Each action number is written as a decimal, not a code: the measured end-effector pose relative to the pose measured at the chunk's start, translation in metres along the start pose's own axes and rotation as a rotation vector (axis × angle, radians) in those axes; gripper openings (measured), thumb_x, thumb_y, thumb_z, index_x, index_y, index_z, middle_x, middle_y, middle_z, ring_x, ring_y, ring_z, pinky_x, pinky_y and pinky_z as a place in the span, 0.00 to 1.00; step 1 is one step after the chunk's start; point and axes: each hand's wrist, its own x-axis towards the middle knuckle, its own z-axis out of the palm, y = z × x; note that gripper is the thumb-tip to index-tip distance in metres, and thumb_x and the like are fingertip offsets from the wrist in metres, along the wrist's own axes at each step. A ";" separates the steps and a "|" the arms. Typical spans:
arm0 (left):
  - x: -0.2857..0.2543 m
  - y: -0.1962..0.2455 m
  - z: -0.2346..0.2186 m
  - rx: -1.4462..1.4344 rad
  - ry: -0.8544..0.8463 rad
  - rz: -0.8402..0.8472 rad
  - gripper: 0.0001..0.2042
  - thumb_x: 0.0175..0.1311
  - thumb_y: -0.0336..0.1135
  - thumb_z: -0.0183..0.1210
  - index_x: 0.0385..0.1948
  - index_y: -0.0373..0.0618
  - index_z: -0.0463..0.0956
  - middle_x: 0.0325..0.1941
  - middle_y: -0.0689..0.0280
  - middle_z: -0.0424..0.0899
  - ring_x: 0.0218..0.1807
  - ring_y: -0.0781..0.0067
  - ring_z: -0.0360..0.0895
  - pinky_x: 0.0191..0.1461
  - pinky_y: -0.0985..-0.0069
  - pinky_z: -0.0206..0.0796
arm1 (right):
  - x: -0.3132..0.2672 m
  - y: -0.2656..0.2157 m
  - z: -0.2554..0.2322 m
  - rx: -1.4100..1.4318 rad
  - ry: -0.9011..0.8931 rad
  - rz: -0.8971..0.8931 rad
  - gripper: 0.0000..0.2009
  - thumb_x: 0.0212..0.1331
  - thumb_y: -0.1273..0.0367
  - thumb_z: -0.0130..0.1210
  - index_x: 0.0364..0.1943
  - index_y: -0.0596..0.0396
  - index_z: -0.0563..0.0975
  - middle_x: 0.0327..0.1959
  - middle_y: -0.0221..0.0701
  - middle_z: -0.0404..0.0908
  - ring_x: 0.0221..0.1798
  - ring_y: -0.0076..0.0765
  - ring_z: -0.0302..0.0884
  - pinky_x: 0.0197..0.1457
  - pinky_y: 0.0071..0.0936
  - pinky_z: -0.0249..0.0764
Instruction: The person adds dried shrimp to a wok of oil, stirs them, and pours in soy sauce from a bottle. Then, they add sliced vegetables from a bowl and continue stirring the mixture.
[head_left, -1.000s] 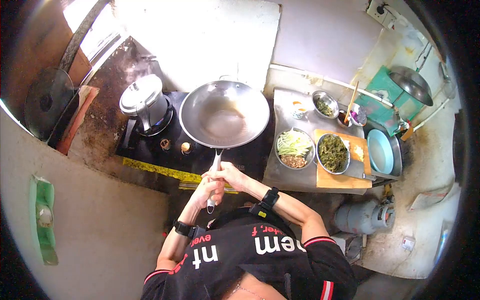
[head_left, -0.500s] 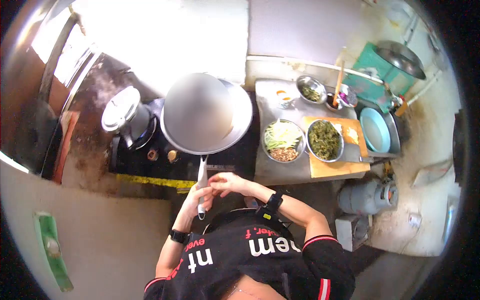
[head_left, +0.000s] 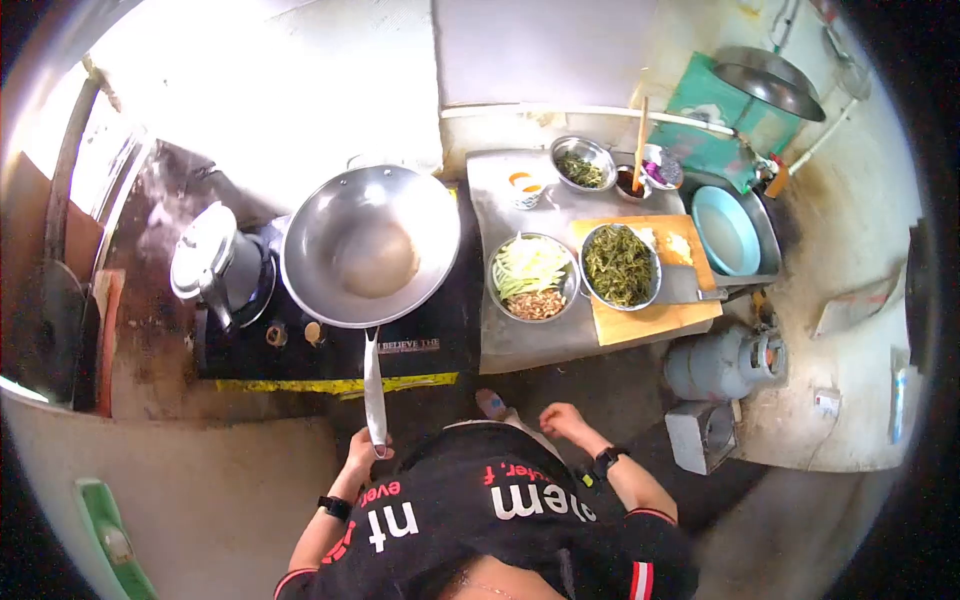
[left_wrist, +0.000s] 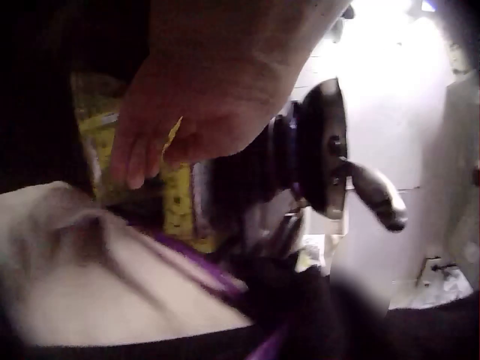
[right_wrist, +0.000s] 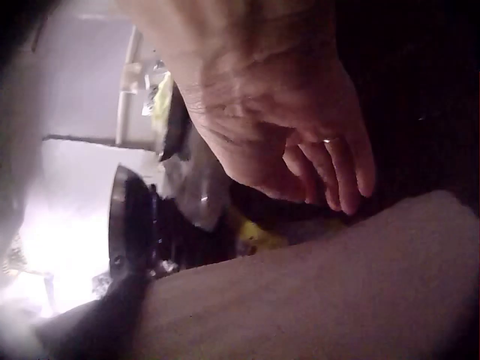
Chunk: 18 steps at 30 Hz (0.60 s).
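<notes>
A steel wok [head_left: 425, 245] sits on the black stove top, its pale handle [head_left: 374, 395] pointing toward the person's body. My left hand [head_left: 362, 452] hangs beneath the handle's end in the head view. In the left wrist view that hand [left_wrist: 202, 112] droops with loose fingers, apart from the wok handle [left_wrist: 379, 196]. Out to the right of the body, my right hand [head_left: 568, 422] hangs with nothing in it. Its fingers, one wearing a ring, are loosely bent in the right wrist view, where the hand [right_wrist: 277, 127] hangs near light-coloured trousers [right_wrist: 315, 285].
A steaming pot [head_left: 225, 265] stands on the left burner. On the side table [head_left: 520, 350] are a bowl of sliced vegetables and meat [head_left: 530, 275], a bowl of dark greens [head_left: 620, 268], and a cutting board [head_left: 640, 325] with a cleaver [head_left: 680, 285]. A gas cylinder [head_left: 705, 365] stands below.
Both hands have left the wok handle; the right moved off to the right, the left down toward the body. The wok, partly blurred in between, rests on the stove. The head view has shifted rightward.
</notes>
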 end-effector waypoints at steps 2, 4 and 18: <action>-0.004 -0.032 -0.004 -0.080 0.144 -0.219 0.08 0.47 0.21 0.48 0.30 0.34 0.72 0.27 0.56 0.78 0.26 0.65 0.77 0.32 0.72 0.74 | 0.001 0.049 -0.003 -0.232 0.143 -0.055 0.07 0.41 0.78 0.49 0.24 0.58 0.78 0.19 0.32 0.78 0.22 0.26 0.75 0.23 0.23 0.71; 0.013 -0.100 -0.026 0.131 0.123 -0.112 0.07 0.48 0.23 0.49 0.29 0.35 0.73 0.28 0.56 0.78 0.27 0.65 0.78 0.32 0.71 0.73 | -0.005 0.086 -0.002 -0.096 0.206 0.059 0.09 0.39 0.81 0.46 0.23 0.58 0.78 0.20 0.32 0.78 0.19 0.27 0.73 0.20 0.24 0.68; 0.041 -0.239 -0.059 0.782 0.053 -0.293 0.07 0.50 0.33 0.52 0.23 0.42 0.76 0.26 0.55 0.81 0.31 0.61 0.80 0.32 0.67 0.70 | 0.024 0.102 0.005 -0.421 0.198 -0.012 0.04 0.42 0.75 0.54 0.23 0.61 0.79 0.22 0.31 0.79 0.27 0.31 0.75 0.33 0.29 0.71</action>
